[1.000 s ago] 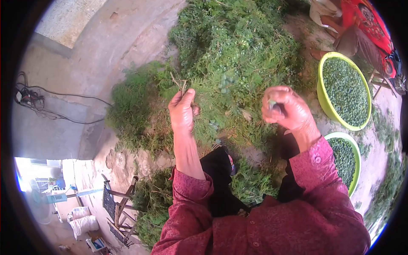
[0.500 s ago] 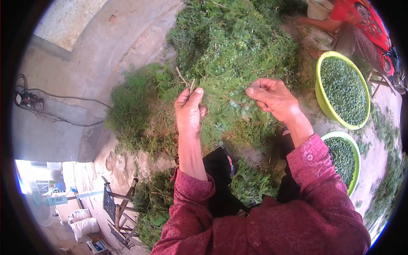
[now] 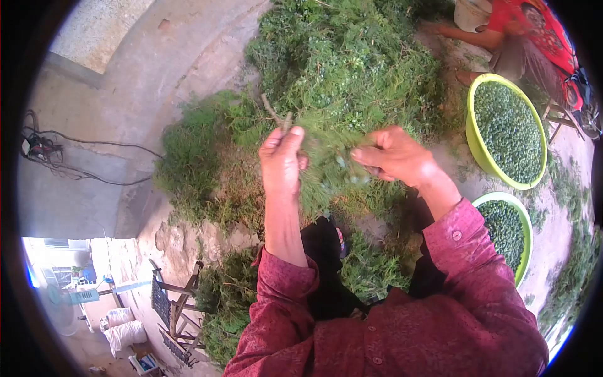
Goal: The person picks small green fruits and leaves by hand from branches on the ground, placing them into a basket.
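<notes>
My left hand [image 3: 281,166] is closed around the woody stem [image 3: 270,108] of a leafy evergreen branch, its cut end poking up past my thumb. The branch's feathery green foliage [image 3: 330,147] spreads toward my right hand, blurred by motion. My right hand [image 3: 405,157] has thumb and fingers pinched together at the foliage's right side, beside pale bluish-green cones [image 3: 342,162]. What lies between its fingertips is hidden. Behind and under both hands is a large pile of similar branches [image 3: 352,63], dotted with the same small cones.
At right stand a yellow-green basin [image 3: 475,141] and a lighter green basin [image 3: 528,229], both full of small green cones. Another person in a red top [image 3: 502,25] sits at upper right. Black cables [image 3: 47,151] lie at left; a wooden chair [image 3: 179,305] is at lower left.
My right hand has moved slightly left, closer to my left hand, and its fingers have turned inward. The foliage between the hands has shifted and blurred. My left hand keeps its hold.
</notes>
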`<state>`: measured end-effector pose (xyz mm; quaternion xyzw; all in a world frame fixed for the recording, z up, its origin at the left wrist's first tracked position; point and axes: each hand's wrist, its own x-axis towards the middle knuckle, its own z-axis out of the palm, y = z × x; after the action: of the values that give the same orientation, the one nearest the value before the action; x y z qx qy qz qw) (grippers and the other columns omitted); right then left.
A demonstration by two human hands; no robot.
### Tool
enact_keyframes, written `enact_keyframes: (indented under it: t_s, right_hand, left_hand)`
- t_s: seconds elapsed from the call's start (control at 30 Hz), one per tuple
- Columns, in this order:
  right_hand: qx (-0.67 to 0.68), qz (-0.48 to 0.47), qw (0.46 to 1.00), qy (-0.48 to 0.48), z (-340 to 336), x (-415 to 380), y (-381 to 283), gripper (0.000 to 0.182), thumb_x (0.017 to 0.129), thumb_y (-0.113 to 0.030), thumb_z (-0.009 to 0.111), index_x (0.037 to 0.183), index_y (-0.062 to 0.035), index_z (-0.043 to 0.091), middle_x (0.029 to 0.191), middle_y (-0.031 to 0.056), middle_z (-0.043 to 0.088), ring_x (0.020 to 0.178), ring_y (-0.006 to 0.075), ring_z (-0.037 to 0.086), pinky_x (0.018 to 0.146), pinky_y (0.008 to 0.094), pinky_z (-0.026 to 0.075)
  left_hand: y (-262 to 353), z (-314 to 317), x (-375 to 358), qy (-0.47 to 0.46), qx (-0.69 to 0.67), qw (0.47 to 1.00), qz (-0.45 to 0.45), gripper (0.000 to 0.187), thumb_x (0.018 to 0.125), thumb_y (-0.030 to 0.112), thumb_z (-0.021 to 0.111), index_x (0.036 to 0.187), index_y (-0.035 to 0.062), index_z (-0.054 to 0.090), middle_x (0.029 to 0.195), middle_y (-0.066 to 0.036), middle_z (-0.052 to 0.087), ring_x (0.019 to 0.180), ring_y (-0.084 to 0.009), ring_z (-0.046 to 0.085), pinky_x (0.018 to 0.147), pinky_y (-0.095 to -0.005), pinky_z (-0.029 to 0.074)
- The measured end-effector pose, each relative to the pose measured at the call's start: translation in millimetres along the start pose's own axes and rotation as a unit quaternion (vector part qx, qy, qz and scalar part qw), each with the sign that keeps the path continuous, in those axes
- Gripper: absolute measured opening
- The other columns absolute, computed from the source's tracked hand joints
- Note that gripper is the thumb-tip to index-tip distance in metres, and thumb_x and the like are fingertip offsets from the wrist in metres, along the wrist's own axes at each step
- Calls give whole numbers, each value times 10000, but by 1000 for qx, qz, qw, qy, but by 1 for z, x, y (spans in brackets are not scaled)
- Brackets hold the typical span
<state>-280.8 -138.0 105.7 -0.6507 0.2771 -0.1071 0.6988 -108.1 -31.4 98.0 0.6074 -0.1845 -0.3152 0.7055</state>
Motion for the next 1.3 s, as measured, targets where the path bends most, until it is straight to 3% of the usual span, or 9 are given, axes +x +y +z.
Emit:
enact_keyframes:
  t_s: [0.03, 0.17, 0.27, 0.47, 0.67, 0.8, 0.9, 1.0, 1.3]
  right_hand:
    - [64, 22, 995, -75, -4, -3, 1, 252, 818, -207, 603, 656, -24, 538, 529, 1, 484, 449, 55, 420, 346, 209, 285]
    - [322, 2, 943, -83, -29, -9, 11, 180, 856, -174, 544, 791, -6, 541, 679, 80, 572, 464, 86, 490, 320, 164, 326]
    - [372, -3, 928, -12, -17, -8, -4, 173, 856, -173, 546, 817, -5, 544, 688, 75, 567, 477, 87, 492, 324, 161, 332]
    - [183, -29, 982, 31, 1, 8, 11, 146, 797, -162, 636, 800, -23, 588, 631, -4, 556, 517, 50, 464, 423, 186, 354]
    - [-67, -142, 978, 140, 15, 15, 16, 118, 763, -130, 648, 739, -16, 630, 589, -24, 555, 543, 41, 466, 482, 228, 393]
    - [-62, -132, 979, 141, 16, 12, 12, 82, 759, -105, 629, 705, -44, 636, 575, -20, 559, 496, 28, 434, 446, 224, 368]
    - [252, -80, 960, 92, -1, 5, 8, 117, 772, -92, 587, 664, -59, 619, 526, -12, 520, 388, 38, 368, 368, 185, 268]
    - [382, -47, 923, -6, -21, 1, 10, 122, 811, -121, 552, 871, -16, 552, 742, 56, 569, 524, 69, 492, 368, 167, 290]
    - [337, -13, 940, -51, -6, 7, 14, 237, 799, -256, 635, 875, -55, 534, 766, 24, 539, 588, 101, 542, 389, 160, 317]
  left_hand:
    - [4, -5, 5, 66, 45, 997, 10, 139, 778, 150, 638, 852, 40, 595, 634, 4, 538, 414, -55, 392, 352, -195, 309]
    - [4, -25, 10, 59, -11, 998, 8, 142, 761, 152, 659, 823, 47, 587, 635, 13, 508, 418, -60, 379, 355, -204, 296]
    - [1, -15, 9, 78, -9, 997, 11, 134, 759, 142, 661, 819, 47, 587, 650, 15, 504, 418, -63, 372, 358, -208, 293]
    - [0, 0, 1, -7, 7, 1000, 7, 219, 760, 167, 652, 907, 27, 568, 754, -8, 528, 519, -58, 406, 383, -193, 293]
    - [0, 11, -3, -24, -12, 1000, 1, 82, 775, 123, 641, 803, 67, 589, 670, 43, 525, 450, -29, 384, 362, -196, 303]
    - [4, 4, -3, 4, 8, 1000, 1, 95, 770, 128, 647, 804, 63, 586, 669, 35, 533, 446, -42, 400, 362, -191, 306]
    - [8, -17, 7, 72, 2, 997, 2, 121, 770, 145, 652, 817, 59, 581, 691, 12, 542, 474, -55, 415, 368, -195, 295]
    - [8, -27, 9, 76, -21, 997, 4, 138, 771, 157, 654, 831, 59, 576, 713, 4, 548, 508, -53, 421, 376, -200, 289]
    - [7, -31, 11, 71, -33, 997, -15, 153, 775, 159, 650, 862, 64, 565, 731, 8, 552, 541, -48, 431, 377, -196, 291]
